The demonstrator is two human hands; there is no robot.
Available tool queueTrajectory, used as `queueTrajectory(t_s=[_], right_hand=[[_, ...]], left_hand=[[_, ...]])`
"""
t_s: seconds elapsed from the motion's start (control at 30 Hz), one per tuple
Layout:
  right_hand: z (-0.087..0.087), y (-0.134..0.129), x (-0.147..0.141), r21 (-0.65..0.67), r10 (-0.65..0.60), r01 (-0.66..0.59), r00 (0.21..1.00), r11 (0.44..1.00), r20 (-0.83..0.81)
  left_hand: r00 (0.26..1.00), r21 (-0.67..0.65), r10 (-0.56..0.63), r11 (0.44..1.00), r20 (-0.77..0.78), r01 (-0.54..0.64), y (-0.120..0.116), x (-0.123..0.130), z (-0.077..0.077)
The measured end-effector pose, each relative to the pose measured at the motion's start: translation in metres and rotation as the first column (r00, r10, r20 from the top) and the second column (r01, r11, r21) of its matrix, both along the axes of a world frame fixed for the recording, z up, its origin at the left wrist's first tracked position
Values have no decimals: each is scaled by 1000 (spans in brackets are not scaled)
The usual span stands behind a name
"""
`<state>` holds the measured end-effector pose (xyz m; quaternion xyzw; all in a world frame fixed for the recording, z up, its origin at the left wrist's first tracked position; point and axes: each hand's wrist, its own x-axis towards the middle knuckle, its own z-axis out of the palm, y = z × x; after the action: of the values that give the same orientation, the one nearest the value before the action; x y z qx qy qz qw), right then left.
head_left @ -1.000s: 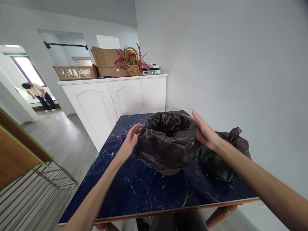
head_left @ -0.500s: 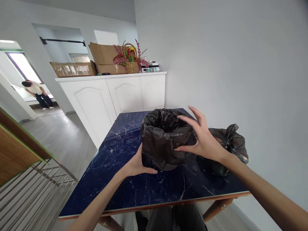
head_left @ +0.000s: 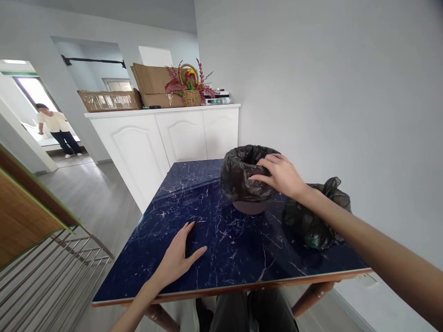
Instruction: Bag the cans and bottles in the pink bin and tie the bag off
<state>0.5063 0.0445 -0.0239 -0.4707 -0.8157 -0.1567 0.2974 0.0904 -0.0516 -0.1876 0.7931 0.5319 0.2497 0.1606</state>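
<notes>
A bin lined with a black plastic bag [head_left: 242, 182] stands on the dark blue marbled table [head_left: 187, 193], its pale base [head_left: 249, 207] showing below the bag. My right hand [head_left: 278, 173] grips the near right rim of the lined bin, thumb outside and fingers over the edge. Left of the bin, my left hand [head_left: 178, 258] is over the tabletop with thumb and fingers apart, holding nothing. A knotted black bag [head_left: 311, 226] lies to the right, partly behind my right forearm.
Beyond the table is a white cabinet [head_left: 180, 136] with cardboard boxes [head_left: 110, 100] and a flower basket [head_left: 191, 97]. A metal rack [head_left: 69, 263] stands at the left. A person [head_left: 57, 127] stands in the far room. A wall borders the right side.
The lined bin has moved away and to the right, with my right hand now closed on its rim. My left hand has come off it toward the near left. The person in the far room has straightened up.
</notes>
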Motion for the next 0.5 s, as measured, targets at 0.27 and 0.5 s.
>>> queueTrajectory(t_s=[0.27, 0.5], right_hand=[[-6, 64, 61, -4, -388, 392, 913, 920, 127], [-9, 59, 88, -17, -489, 491, 871, 871, 53]], left_hand=[[998, -12, 48, 999, -32, -49, -9, 0, 4], [996, 53, 36, 998, -83, -31, -8, 2, 3]])
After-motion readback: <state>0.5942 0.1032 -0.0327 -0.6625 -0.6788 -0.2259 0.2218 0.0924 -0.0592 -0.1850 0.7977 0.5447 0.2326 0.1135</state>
